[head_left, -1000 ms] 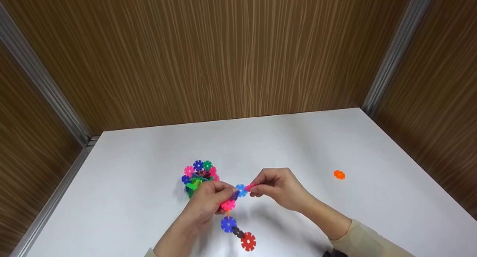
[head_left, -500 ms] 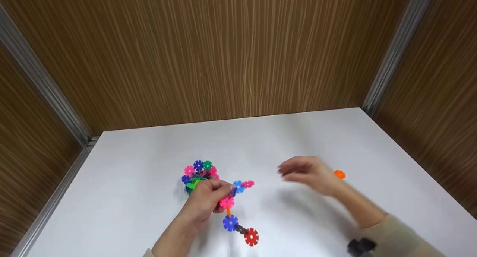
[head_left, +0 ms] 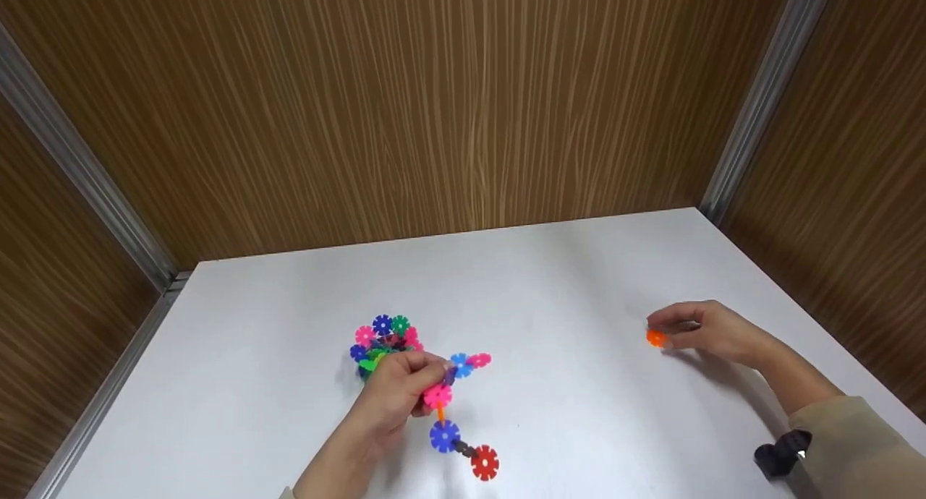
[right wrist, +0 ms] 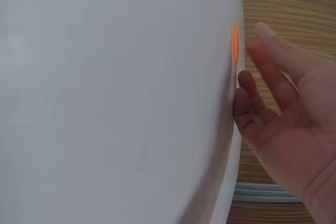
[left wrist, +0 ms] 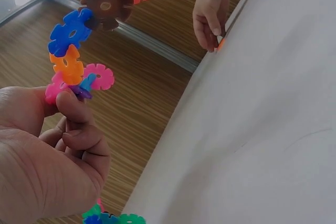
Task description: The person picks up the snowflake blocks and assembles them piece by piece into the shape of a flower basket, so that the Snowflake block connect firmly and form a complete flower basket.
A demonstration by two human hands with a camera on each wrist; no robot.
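My left hand point(head_left: 394, 387) pinches a chain of notched plastic snowflake discs between thumb and fingers. From the grip hang a pink disc point(head_left: 438, 395), an orange disc seen edge-on point(head_left: 440, 413), a blue disc point(head_left: 444, 436), a dark brown disc point(left wrist: 106, 7) and a red disc point(head_left: 485, 463). A purple disc point(head_left: 450, 375) sits at the thumb, joined to a light blue disc point(head_left: 461, 364) with a pink one point(head_left: 480, 360) at its end. My right hand point(head_left: 712, 333) reaches beside a loose orange disc point(right wrist: 235, 44) lying flat on the table, thumb and fingers apart around it.
Behind my left hand stands a cluster of joined discs point(head_left: 383, 325) in pink, blue and green, partly hidden by that hand. The white table point(head_left: 550, 289) meets wood-grain panels point(head_left: 463, 108) at the back and sides. A black device point(head_left: 781, 454) is at the right sleeve.
The right hand has let go of the pink end disc and moved right to the loose orange disc. The left hand keeps the chain in nearly the same place.
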